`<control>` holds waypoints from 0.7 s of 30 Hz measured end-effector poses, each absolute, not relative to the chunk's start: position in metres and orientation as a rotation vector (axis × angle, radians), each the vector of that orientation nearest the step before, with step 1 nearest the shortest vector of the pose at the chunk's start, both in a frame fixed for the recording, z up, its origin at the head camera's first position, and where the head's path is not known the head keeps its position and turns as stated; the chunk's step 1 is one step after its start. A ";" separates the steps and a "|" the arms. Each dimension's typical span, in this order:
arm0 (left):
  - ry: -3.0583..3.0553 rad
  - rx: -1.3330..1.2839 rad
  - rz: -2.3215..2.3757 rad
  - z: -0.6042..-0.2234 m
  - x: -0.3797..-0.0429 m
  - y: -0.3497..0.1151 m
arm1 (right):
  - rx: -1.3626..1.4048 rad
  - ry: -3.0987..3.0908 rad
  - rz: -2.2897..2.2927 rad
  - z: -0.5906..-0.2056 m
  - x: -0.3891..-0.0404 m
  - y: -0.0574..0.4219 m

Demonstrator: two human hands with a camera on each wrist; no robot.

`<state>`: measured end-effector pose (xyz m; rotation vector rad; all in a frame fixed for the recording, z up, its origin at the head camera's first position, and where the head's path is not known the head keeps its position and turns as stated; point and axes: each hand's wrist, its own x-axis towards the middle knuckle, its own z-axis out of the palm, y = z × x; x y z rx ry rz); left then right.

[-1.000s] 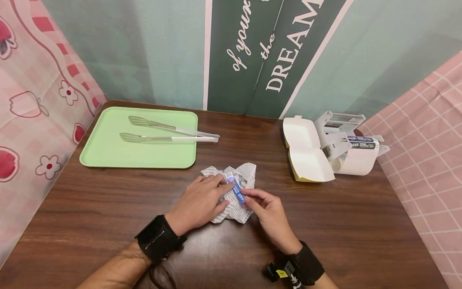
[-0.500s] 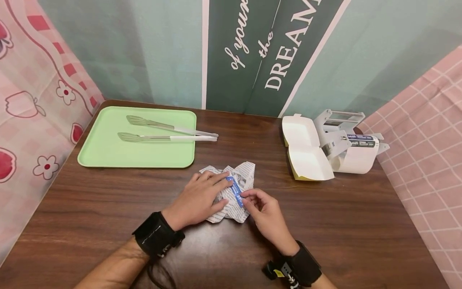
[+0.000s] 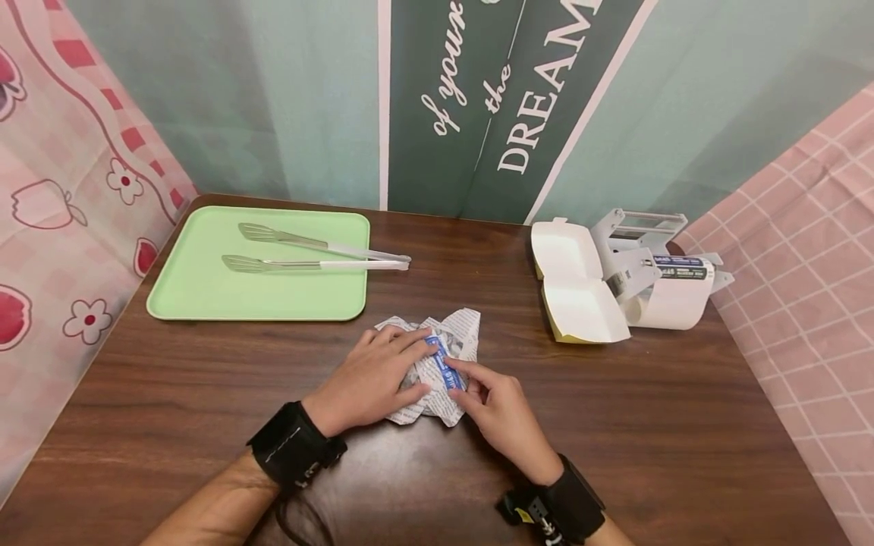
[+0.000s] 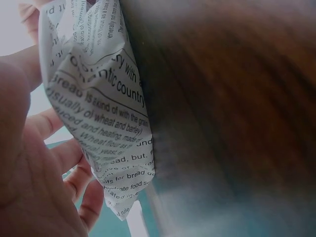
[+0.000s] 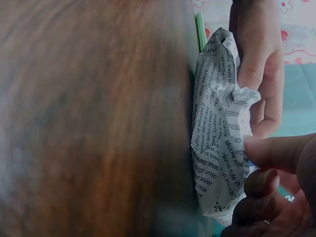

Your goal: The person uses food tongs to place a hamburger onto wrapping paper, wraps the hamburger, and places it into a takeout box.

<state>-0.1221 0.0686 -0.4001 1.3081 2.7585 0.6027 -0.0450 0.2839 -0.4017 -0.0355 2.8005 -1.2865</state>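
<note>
A crumpled packet wrapped in newsprint-patterned paper (image 3: 437, 383) lies on the brown table, with a blue label (image 3: 444, 365) across its top. My left hand (image 3: 372, 379) rests on the packet's left side, its fingers spread and a fingertip at the label's upper end. From the right, my right hand (image 3: 501, 409) touches the label with the index fingertip, while the thumb lies near its lower end. In the right wrist view, that thumb (image 5: 276, 152) presses on the wrapping paper (image 5: 219, 128). What is inside the paper is hidden.
A green tray (image 3: 191, 292) stands at the back left, with metal tongs (image 3: 328, 265) on it whose white handles stick out past its edge. At the back right are an open paper box (image 3: 580, 303) and a label dispenser (image 3: 631, 273) with a roll (image 3: 683, 292).
My right index finger has shifted up the label, and the gap between its tip and the thumb has widened. My left hand stays on the packet.
</note>
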 end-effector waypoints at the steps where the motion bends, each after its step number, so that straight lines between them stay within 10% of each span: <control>1: 2.755 1.309 0.607 -0.400 -0.122 0.068 | -0.040 2.814 -1.272 -0.402 -0.045 0.284; 21: 2.814 1.296 0.568 -0.402 -0.117 0.073 | -0.062 2.762 -1.286 -0.398 -0.047 0.289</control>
